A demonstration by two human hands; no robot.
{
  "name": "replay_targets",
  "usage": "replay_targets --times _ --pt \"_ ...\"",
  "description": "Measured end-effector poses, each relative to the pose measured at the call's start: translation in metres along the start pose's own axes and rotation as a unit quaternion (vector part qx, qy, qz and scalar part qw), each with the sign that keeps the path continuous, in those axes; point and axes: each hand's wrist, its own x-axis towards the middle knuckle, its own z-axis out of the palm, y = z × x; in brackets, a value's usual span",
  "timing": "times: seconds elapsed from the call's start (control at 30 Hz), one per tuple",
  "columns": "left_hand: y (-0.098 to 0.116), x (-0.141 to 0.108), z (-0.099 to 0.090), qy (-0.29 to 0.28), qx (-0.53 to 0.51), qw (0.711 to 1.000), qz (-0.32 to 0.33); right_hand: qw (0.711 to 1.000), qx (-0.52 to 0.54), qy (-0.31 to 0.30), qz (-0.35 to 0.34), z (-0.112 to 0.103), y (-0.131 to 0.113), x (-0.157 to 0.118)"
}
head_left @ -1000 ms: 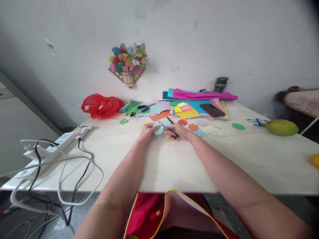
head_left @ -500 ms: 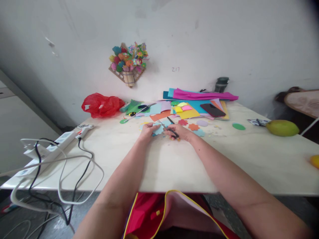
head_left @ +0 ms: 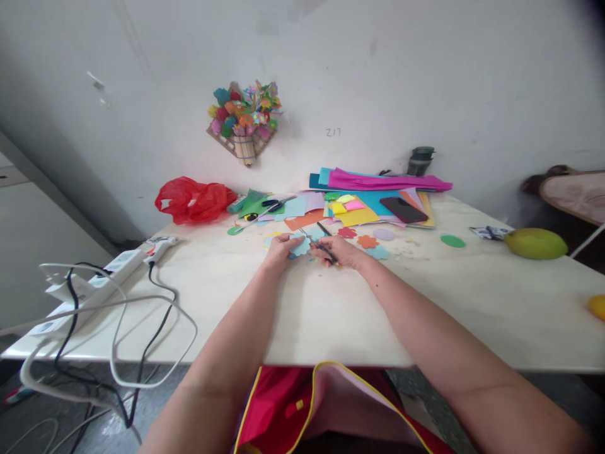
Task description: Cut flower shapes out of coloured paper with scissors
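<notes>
My left hand (head_left: 282,248) pinches a light blue paper flower (head_left: 301,246) between thumb and fingers. My right hand (head_left: 341,251) is closed around the dark handles of a pair of scissors (head_left: 326,252). Their blades point up and left, close to the flower's right edge; whether they touch the paper I cannot tell. Just beyond my right hand lie a red paper flower (head_left: 346,232) and an orange paper flower (head_left: 367,241). A lilac paper oval (head_left: 384,234) is to their right. Small paper scraps are scattered around my right hand.
Coloured sheets with a dark phone (head_left: 403,209) on them lie along the back. A red plastic bag (head_left: 193,199) is at the back left. A power strip (head_left: 94,293) with loose cables occupies the left edge. On the right sit a green oval (head_left: 452,241) and a mango-like fruit (head_left: 535,243).
Almost nothing has moved. The scissors in my right hand have shifted slightly, while my left hand keeps the blue flower in the same spot.
</notes>
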Motion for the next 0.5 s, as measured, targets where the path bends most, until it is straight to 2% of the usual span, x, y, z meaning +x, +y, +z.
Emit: replay_targets --times 0.3,0.5 --pt "-0.0020 0.0019 -0.0018 0.001 -0.007 1.000 0.009 0.998 0.060 -0.009 0.018 -0.0008 0.0019 0.0029" --pt "0.0006 0.0014 -0.0030 -0.011 0.004 1.000 0.015 0.999 0.034 -0.014 0.016 -0.0026 0.0031 0.0018"
